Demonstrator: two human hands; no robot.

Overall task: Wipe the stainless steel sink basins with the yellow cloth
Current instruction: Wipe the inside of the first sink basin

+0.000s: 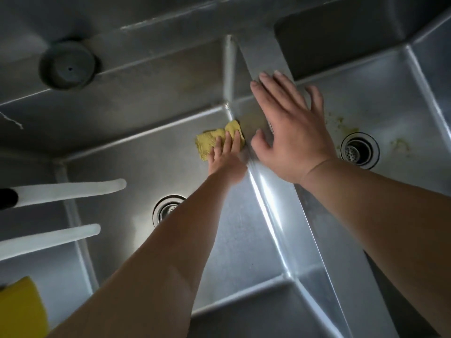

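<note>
Yellow object [20, 311]: at 8 o'clock, cut off by the frame's lower left corner.
Pale bars [68, 191]: two at 9 o'clock, reaching toward 3 o'clock.
Left drain [166, 209]: partly hidden behind the left forearm.
Left basin [136, 162]: dull steel; cloth lies in its far right corner.
Yellow cloth [214, 140]: crumpled, waffle-textured; long axis runs 8 to 2 o'clock, upper end touching the corner seam.
Left hand [225, 159]: fingers straight, pressing flat on the cloth.
Divider [275, 191]: shiny ridge between basins.
Right hand [290, 132]: fingers spread, palm resting on the divider, holding nothing.
Right basin [380, 98]: yellowish smears near its drain [360, 150].
</note>
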